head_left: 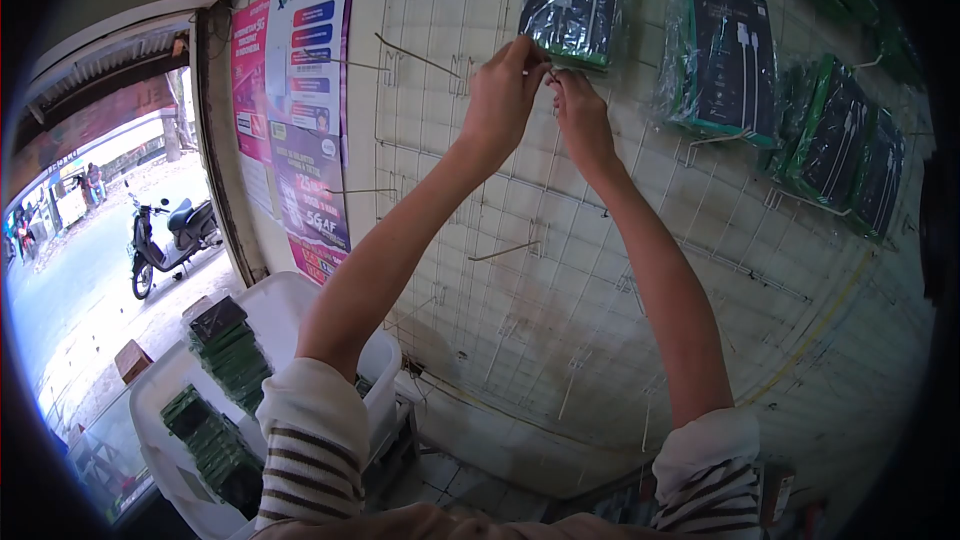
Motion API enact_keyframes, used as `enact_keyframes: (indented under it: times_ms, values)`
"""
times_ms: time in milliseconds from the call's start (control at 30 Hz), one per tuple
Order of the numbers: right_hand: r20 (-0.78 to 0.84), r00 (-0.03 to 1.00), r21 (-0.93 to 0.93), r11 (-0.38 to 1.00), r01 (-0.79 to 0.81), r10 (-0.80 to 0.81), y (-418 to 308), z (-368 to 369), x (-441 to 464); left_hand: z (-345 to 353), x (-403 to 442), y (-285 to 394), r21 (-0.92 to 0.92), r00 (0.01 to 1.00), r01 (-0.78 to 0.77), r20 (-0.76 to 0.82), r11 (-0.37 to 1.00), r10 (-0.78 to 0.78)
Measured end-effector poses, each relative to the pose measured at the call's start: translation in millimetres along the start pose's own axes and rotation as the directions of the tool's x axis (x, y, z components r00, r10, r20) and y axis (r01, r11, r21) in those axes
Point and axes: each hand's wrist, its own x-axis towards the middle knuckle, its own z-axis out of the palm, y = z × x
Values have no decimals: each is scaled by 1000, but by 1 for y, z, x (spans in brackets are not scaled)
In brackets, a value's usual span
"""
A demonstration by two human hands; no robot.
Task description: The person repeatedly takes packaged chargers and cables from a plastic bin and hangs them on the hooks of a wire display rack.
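Observation:
Both arms reach up to a wire grid on the wall. My left hand (500, 95) is closed in a pinch at the lower edge of a plastic-wrapped charger package (572, 0). Close beside it, my right hand (580, 120) is also pinched, its fingertips nearly meeting those of the left. Whatever lies between the fingers is too small and hidden to make out. The package is dark with a green edge, shows a white charger and cable, and hangs right above the hands.
More wrapped cable packages (725, 60) hang at the right on hooks. Bare metal hooks (415, 55) stick out from the grid (520, 185). At lower left, a white plastic tub (290, 290) holds stacks of green-edged packages (225, 350). Posters (310, 90) flank a doorway; a scooter (170, 240) stands outside.

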Motion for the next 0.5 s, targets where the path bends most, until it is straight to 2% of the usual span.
enact_keyframes:
  times_ms: [167, 233, 300, 367, 433, 467, 500]
  values:
    - [-91, 996, 37, 999, -22, 25, -9, 4, -7, 1, -13, 5, -43, 999, 45, -3, 998, -45]
    - [-219, 976, -45, 999, -18, 7, -15, 5, -5, -1, -12, 8, -54, 999, 52, -5, 997, -53]
    - [-236, 971, -75, 996, -42, 23, -20, 8, -6, -1, -10, 11, -163, 996, 94, 16, 982, -93]
    - [-259, 965, -104, 993, -63, 34, -26, 8, -7, -3, -9, 13, -168, 993, 120, 24, 978, -118]
    - [-251, 942, -47, 969, -241, 222, -43, 5, -11, -4, -10, 14, -173, 990, 143, 34, 975, -139]
    - [-209, 937, 1, 958, -286, 280, -51, 1, -14, -4, -12, 14, -206, 987, 160, 46, 966, -153]
    - [-217, 937, 10, 961, -277, 272, -58, -1, -17, -5, -14, 14, -236, 984, 175, 59, 956, -166]
